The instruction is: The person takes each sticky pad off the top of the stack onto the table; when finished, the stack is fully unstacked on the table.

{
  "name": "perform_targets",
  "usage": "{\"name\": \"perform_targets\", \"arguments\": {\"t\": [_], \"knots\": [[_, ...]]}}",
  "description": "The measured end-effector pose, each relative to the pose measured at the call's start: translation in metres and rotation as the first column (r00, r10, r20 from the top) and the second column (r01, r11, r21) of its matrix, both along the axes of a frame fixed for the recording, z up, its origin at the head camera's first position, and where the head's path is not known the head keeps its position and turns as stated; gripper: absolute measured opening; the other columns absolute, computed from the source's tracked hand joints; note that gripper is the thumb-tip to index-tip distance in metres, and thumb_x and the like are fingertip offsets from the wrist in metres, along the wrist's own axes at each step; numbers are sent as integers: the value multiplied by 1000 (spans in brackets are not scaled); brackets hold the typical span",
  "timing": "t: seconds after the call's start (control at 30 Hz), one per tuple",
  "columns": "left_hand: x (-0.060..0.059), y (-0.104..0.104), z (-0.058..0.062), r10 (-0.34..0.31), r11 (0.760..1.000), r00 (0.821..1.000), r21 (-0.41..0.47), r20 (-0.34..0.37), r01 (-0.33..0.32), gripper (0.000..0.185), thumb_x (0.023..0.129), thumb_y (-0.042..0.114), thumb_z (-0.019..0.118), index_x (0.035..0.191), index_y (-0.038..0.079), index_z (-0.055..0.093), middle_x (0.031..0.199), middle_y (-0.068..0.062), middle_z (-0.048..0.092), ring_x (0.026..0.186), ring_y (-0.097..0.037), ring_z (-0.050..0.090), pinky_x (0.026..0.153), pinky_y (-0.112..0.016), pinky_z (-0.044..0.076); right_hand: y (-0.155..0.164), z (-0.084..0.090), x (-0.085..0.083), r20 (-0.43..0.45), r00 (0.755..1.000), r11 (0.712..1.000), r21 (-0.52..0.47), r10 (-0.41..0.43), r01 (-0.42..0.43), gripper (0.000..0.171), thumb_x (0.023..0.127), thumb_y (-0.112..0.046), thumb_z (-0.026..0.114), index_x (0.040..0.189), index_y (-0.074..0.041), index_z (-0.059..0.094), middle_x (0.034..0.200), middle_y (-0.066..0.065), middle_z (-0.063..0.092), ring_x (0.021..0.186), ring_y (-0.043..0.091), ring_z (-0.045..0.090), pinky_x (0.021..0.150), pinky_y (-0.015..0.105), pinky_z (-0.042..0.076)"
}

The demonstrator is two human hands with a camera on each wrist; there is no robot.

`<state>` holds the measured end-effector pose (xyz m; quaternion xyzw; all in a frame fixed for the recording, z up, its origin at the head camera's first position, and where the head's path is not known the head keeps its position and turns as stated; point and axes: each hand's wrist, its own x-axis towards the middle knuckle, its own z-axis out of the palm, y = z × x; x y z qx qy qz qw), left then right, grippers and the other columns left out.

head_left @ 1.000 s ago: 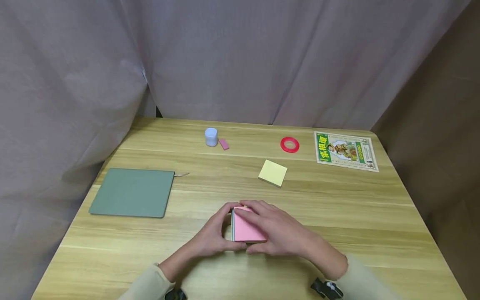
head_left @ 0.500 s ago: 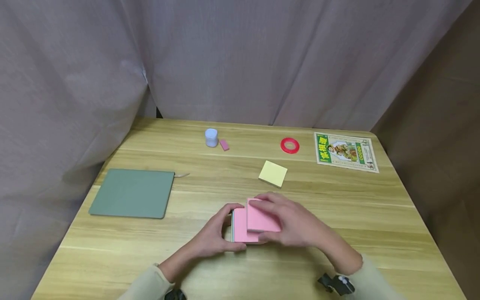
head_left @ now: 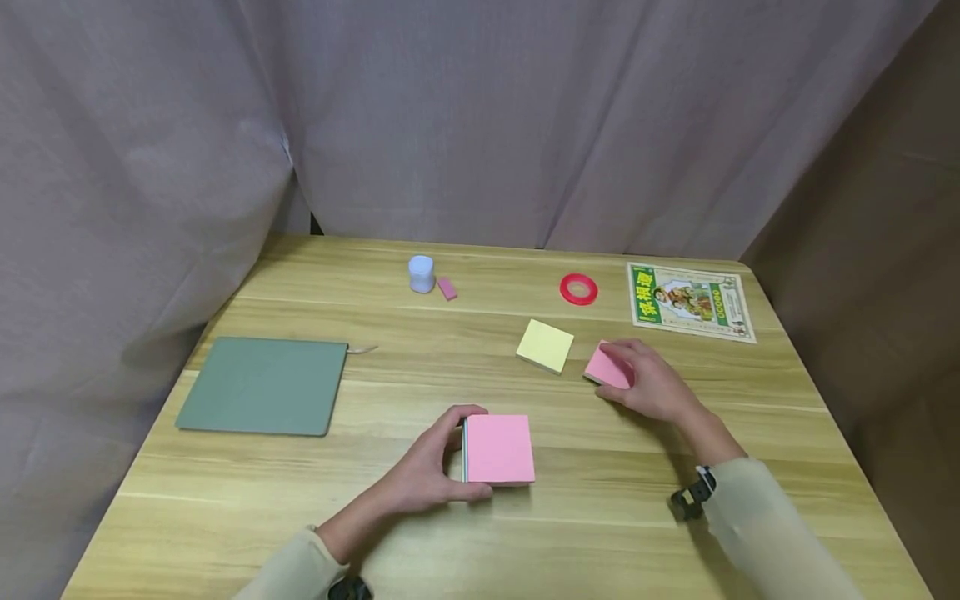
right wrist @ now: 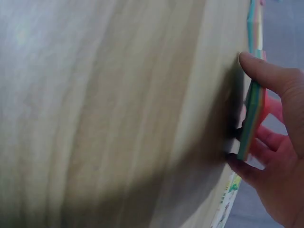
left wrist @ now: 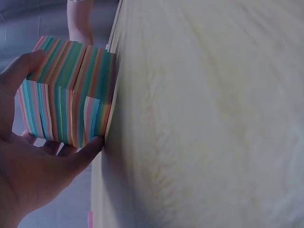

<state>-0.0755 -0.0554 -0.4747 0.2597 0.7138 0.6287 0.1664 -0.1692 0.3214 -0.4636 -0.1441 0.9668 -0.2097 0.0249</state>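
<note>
With thumb and fingers curled about its left side, my left hand (head_left: pixel 427 471) grips a tall block of sticky notes (head_left: pixel 500 448) with a pink top. The left wrist view shows the many coloured layers of this sticky note block (left wrist: pixel 61 102), standing on the table. Farther right, my right hand (head_left: pixel 654 385) pinches a thinner pink-topped sticky note pad (head_left: pixel 606 368) low over the table; whether it touches the wood I cannot tell. A yellow-topped sticky note pad (head_left: pixel 545 344) lies just left of it, apart from it.
A green notebook (head_left: pixel 262 386) with a ribbon lies at left. Toward the back are a small pale blue container (head_left: pixel 422 274), a pink eraser-like piece (head_left: pixel 447 288), a red tape ring (head_left: pixel 579 289) and a printed booklet or sheet (head_left: pixel 690 302). Grey curtains (head_left: pixel 450 125) border the table.
My right hand has lifted a pink-topped pad off the block and carried it right and away from me, beside the yellow pad. The left hand stays on the block.
</note>
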Motion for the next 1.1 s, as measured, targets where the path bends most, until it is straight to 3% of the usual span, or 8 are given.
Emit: {"name": "perform_targets", "arguments": {"t": [0.5,0.57,0.67,0.77,0.9,1.1], "knots": [[-1,0,-2,0,1000,1000,-3,-15,0,85,71,14,89,139,21,40,130,2,52,106,-20,62,97,-41,42,0,-2,1,-9,998,994,81,69,-68,72,83,-30,78,142,-1,48,136,25,45,121,40,42,97,61,39],[0,0,-1,2,1000,1000,-5,-18,-2,85,71,14,89,139,21,40,129,2,52,105,-19,62,97,-40,42,-2,2,3,-8,998,993,97,69,-68,72,84,-32,77,143,-1,47,139,26,43,124,42,40,100,62,36],[3,0,12,6,1000,1000,-3,-15,-6,84,70,5,88,139,14,41,129,-3,53,104,-21,62,97,-40,42,-12,14,7,-17,998,992,112,67,-65,73,84,-35,77,143,-4,47,145,25,38,130,45,35,103,66,30],[4,1,13,7,1000,1000,-1,-11,-7,87,68,0,87,139,12,40,128,-4,54,104,-21,61,97,-40,41,-34,32,15,-56,992,990,90,110,-104,71,84,-37,76,143,-9,49,149,22,36,132,44,35,103,67,30],[0,1,0,6,1000,1000,-17,-16,-6,90,67,4,89,141,15,39,130,0,54,108,-20,61,99,-42,41,-78,55,36,-78,968,971,26,238,-237,68,86,-43,74,144,-18,49,150,12,39,133,33,39,103,59,36],[-1,0,0,7,998,999,-58,-36,-9,90,67,9,90,141,22,39,131,4,52,113,-16,57,100,-42,43,-131,65,71,0,888,888,-25,459,-459,78,81,-62,70,147,-28,45,154,-3,35,138,17,33,106,45,37]]}}
